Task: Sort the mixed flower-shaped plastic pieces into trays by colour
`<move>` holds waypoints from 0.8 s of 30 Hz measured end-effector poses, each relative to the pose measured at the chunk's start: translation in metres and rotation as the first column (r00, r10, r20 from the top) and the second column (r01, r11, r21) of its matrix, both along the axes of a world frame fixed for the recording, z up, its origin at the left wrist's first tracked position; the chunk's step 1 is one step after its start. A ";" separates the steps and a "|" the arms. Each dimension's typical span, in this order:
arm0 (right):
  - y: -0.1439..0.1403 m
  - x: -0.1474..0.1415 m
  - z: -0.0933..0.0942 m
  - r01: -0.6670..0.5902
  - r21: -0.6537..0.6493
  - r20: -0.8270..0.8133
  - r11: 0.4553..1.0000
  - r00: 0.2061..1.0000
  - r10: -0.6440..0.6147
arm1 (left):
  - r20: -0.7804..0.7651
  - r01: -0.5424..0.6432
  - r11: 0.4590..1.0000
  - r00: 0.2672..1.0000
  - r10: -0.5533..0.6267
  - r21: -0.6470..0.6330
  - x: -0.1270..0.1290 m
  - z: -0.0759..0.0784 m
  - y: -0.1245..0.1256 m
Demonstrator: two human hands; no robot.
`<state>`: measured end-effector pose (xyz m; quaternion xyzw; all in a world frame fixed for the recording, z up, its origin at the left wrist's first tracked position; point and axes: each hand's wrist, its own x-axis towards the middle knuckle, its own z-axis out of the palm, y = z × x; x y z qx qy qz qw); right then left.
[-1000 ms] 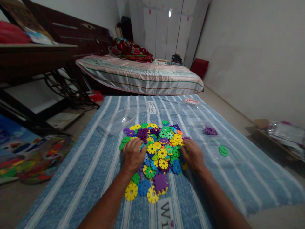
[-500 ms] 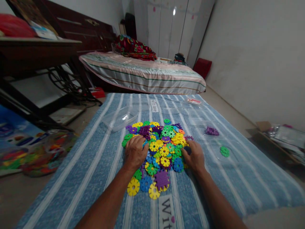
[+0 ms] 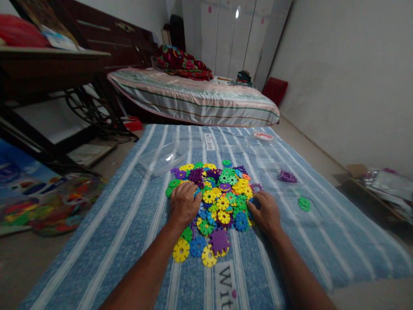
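A heap of notched plastic discs [image 3: 223, 203] in yellow, green, blue and purple lies between my two hands. At its left side my left hand [image 3: 184, 201] is curled, with a blue notched disc [image 3: 196, 192] showing between thumb and forefinger. On the right side my right hand [image 3: 265, 211] pinches a dark blue disc [image 3: 255, 203], partly covered by the fingers. A purple square piece [image 3: 219, 241] lies at the heap's near end, beside a yellow disc [image 3: 209, 255]. The lower fingers of both hands are hidden.
Clear plastic trays lie farther back: one empty-looking tray [image 3: 161, 160] on the left, others at right holding purple pieces [image 3: 287, 176] and green discs [image 3: 304, 204]. A blue striped cloth [image 3: 129, 241] covers the table. Beyond stands a bed [image 3: 200, 101]; a sewing-machine table [image 3: 48, 73] is at left.
Both hands stay at the sides of the heap, nearly still. The view has shifted very slightly; no piece has visibly changed place.
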<state>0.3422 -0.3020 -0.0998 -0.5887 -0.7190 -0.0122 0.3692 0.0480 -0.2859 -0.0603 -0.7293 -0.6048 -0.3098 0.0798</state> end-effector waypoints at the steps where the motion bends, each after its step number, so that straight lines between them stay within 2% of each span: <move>1: 0.000 0.000 0.000 -0.002 0.002 -0.001 1.000 1.000 0.002 | -0.003 0.000 1.000 1.000 0.000 0.004 0.000 0.000 0.000; 7: 0.001 0.000 0.002 -0.009 0.002 -0.039 1.000 0.999 0.009 | -0.014 -0.008 0.999 1.000 0.008 0.031 0.001 0.000 -0.001; 12: 0.012 0.003 0.013 0.103 0.020 0.019 0.995 0.995 -0.103 | -0.015 0.002 1.000 1.000 -0.002 0.029 0.000 0.001 -0.001; 15: 0.017 0.007 0.018 0.155 -0.112 0.136 0.982 0.981 -0.139 | -0.017 0.008 0.999 1.000 -0.008 0.032 0.000 0.000 0.000; 18: 0.018 0.011 0.022 0.148 -0.255 0.216 0.956 0.972 -0.093 | -0.024 0.005 0.999 1.000 -0.004 0.037 -0.001 0.000 0.000; 21: 0.016 0.015 0.025 0.097 -0.314 0.226 0.945 0.974 -0.025 | -0.036 0.004 0.999 0.999 -0.003 0.033 -0.001 0.000 -0.001; 24: 0.013 0.018 0.028 0.089 -0.353 0.210 0.931 0.978 -0.014 | -0.037 0.000 1.000 0.999 0.001 0.027 0.000 0.000 -0.001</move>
